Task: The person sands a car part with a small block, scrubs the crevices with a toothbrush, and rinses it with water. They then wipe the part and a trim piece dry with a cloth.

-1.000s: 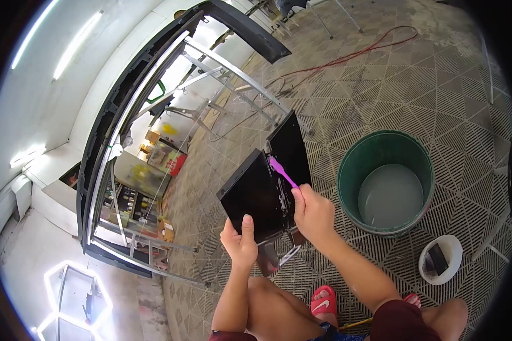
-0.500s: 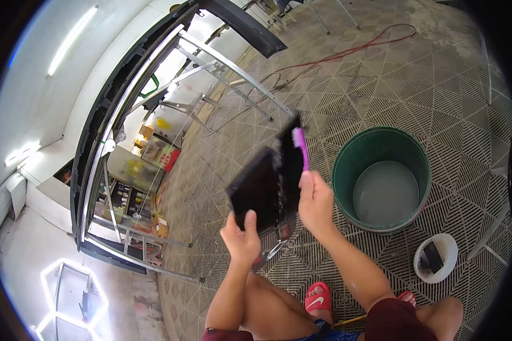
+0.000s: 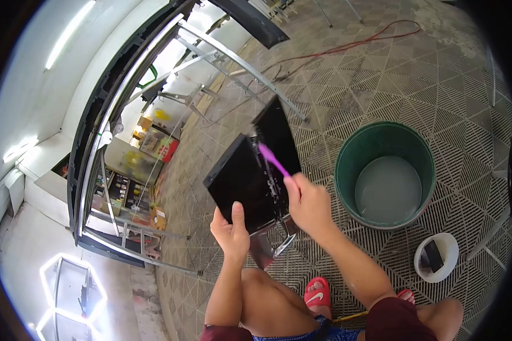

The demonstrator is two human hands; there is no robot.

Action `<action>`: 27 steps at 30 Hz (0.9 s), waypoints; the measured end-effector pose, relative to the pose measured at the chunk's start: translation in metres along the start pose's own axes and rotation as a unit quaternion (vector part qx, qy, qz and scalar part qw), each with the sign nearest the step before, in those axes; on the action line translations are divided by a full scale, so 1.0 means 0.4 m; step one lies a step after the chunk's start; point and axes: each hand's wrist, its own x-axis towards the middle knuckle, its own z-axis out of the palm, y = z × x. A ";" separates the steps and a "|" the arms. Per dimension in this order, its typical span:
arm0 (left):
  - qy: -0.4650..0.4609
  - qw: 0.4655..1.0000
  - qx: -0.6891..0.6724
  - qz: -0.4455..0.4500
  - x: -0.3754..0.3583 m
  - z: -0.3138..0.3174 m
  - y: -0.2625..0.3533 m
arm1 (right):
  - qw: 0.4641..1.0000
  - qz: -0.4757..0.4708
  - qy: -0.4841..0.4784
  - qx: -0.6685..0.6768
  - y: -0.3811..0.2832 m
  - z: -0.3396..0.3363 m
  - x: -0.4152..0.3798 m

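My left hand (image 3: 231, 230) grips the lower left edge of a glossy black two-part panel (image 3: 236, 184), thumb on its face. The panel's two flat halves meet at a seam with whitish, wet-looking specks along it. In my right hand (image 3: 310, 204) is a purple toothbrush (image 3: 275, 161), its head down at the upper part of the seam. Below the panel, a dark red glossy piece with a shiny, chrome-like strip (image 3: 284, 244) shows above my knee.
A green bucket (image 3: 341, 170) with cloudy grey liquid stands to the right. Near it sits a white bowl (image 3: 450, 256) holding a dark block (image 3: 433, 256). At left, a metal stand (image 3: 239, 62) carries a long black car part (image 3: 77, 170). A red hose (image 3: 375, 38) crosses the tiled floor.
The toothbrush has moved left and down from the panel's right half onto the seam, its head turned. The panel has shifted a little left and turned to show more of its face.
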 end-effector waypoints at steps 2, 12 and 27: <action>-0.035 0.999 -0.013 0.011 -0.008 0.004 0.009 | 1.000 0.003 -0.006 -0.007 -0.017 -0.006 0.018; 0.008 0.999 -0.040 -0.012 0.029 -0.042 -0.073 | 0.995 0.046 -0.077 0.044 0.026 0.048 -0.053; -0.079 0.994 0.059 0.047 0.020 -0.080 -0.054 | 0.981 -0.100 -0.129 -0.106 0.011 -0.158 0.106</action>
